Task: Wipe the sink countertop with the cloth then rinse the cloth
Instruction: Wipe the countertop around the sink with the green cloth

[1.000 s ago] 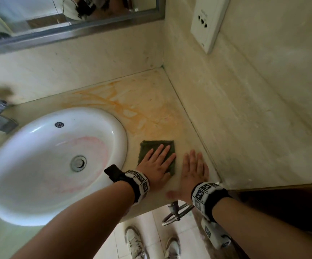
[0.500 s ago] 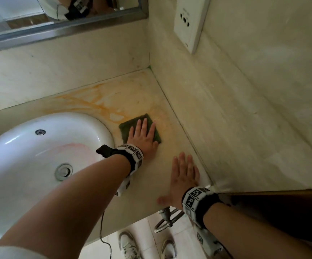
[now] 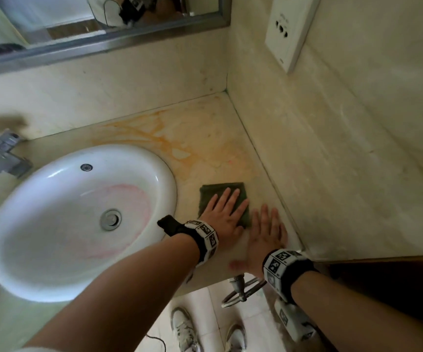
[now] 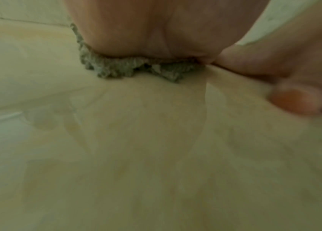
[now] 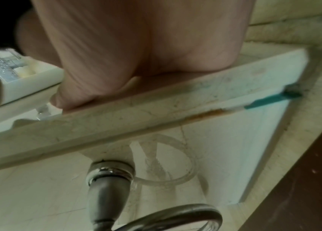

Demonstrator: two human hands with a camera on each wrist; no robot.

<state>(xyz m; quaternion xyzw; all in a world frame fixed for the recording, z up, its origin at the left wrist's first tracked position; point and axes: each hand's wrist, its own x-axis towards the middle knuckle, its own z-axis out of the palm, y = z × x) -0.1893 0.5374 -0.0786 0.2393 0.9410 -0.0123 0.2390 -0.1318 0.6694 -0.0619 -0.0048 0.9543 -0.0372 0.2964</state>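
A dark green cloth lies flat on the beige countertop, right of the white basin. My left hand presses on it with straight, spread fingers. In the left wrist view the cloth's frayed edge shows under the palm of that left hand. My right hand lies flat on the counter beside the cloth, near the side wall. The right wrist view shows the right hand's heel at the counter's front edge. Orange stains streak the counter behind the cloth.
A grey tap stands at the basin's left rear. A mirror hangs on the back wall and a white socket plate on the side wall. A metal towel ring hangs under the counter edge, above my shoes.
My left hand has pulled the cloth back toward the front edge, from further up the counter to beside my right hand. The right hand has stayed flat in place.
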